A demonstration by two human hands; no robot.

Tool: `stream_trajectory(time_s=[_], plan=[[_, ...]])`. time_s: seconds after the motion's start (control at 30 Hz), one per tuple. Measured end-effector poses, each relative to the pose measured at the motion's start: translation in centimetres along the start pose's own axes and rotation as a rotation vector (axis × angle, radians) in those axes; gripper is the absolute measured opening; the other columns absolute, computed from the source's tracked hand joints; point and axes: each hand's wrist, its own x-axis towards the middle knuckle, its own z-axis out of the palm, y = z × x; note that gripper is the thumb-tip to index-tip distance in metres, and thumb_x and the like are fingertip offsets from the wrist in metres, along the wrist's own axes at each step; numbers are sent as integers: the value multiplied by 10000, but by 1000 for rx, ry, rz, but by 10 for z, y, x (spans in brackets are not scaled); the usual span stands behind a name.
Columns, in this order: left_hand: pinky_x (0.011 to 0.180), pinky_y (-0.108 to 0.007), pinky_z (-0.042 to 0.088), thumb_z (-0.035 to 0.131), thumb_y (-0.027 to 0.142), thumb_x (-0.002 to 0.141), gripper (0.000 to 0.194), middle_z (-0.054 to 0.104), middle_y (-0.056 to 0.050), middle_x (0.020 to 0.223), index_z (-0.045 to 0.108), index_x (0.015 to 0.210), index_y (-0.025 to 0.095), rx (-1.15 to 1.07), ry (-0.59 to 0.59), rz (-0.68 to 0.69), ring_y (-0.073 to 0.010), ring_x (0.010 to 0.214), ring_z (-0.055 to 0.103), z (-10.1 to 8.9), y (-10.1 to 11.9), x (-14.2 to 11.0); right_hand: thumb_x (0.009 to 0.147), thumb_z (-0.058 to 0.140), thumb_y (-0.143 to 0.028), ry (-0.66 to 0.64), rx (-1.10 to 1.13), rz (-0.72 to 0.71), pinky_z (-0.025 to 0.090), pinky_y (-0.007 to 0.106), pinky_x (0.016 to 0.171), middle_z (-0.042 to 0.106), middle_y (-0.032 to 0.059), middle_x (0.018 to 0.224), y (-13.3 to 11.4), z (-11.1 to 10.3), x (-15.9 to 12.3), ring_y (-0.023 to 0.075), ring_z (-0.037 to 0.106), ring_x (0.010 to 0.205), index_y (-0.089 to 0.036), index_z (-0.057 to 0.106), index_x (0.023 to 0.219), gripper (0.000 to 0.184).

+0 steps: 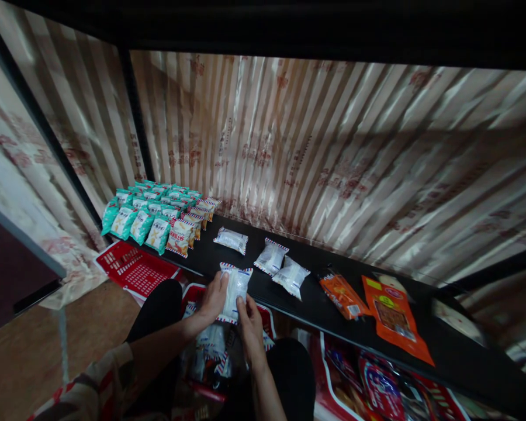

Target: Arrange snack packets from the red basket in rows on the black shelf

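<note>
Between my two hands is a small white snack bag [235, 287] with red-and-blue striped ends, its pale side facing me. My left hand [215, 297] grips its left edge, thumb on top. At the lower right edge, my right hand [249, 320] pinches it with thumb and fingers. Below sits a red basket [268, 320] between my knees, holding several similar striped bags [213, 342]. On the black shelf just beyond my hands lie a single white bag [231, 240] and two more, a white bag [271, 256] touching another white bag [291, 276].
Rows of teal snack bags [159, 233] and orange-white bags [180, 237] stand at the shelf's left end. Orange packets [394, 316] lie to the right on the black shelf [307, 310]. Red baskets [135, 269] sit below; a dark post [135, 117] stands at the back left.
</note>
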Motion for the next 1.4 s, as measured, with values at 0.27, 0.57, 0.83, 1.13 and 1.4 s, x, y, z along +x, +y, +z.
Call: stream_trajectory(time_s=[0.27, 0.57, 0.83, 1.13, 1.4], plan=[[844, -332, 433, 232, 377, 906, 400, 644, -142, 995, 555, 954, 146, -103, 79, -35, -226, 941, 601, 1, -7, 0, 674, 679, -456, 126, 99, 8, 479, 310, 836, 691, 64, 1008, -1, 11, -6, 212, 625, 940, -183, 607, 1140, 545], [834, -312, 429, 223, 350, 904, 387, 643, -135, 969, 557, 903, 154, -74, 75, -28, -215, 933, 601, -1, -8, 1, 669, 685, -435, 174, -10, -46, 464, 313, 848, 678, 68, 1023, -7, 15, -8, 205, 617, 947, -180, 607, 1121, 525], [854, -309, 420, 352, 293, 870, 233, 634, -99, 973, 559, 867, 186, -22, 165, -72, -206, 964, 582, -10, 1, -2, 691, 641, -424, 196, -115, -75, 468, 311, 817, 672, 80, 1012, -3, 23, -4, 211, 615, 921, -156, 593, 1115, 504], [721, -307, 460, 438, 336, 818, 196, 603, -68, 868, 512, 914, 182, -161, 284, -60, -195, 814, 590, -14, -1, -3, 719, 595, -399, 225, -296, -138, 446, 316, 834, 657, 84, 1012, -17, 32, -10, 212, 600, 923, -151, 599, 1056, 418], [768, -317, 462, 339, 327, 833, 217, 589, -54, 855, 514, 808, 201, -268, 213, 10, -191, 867, 577, -25, 4, -4, 747, 578, -416, 263, -531, -255, 422, 347, 874, 614, 99, 1033, -21, 40, -13, 226, 566, 962, -155, 584, 1076, 420]])
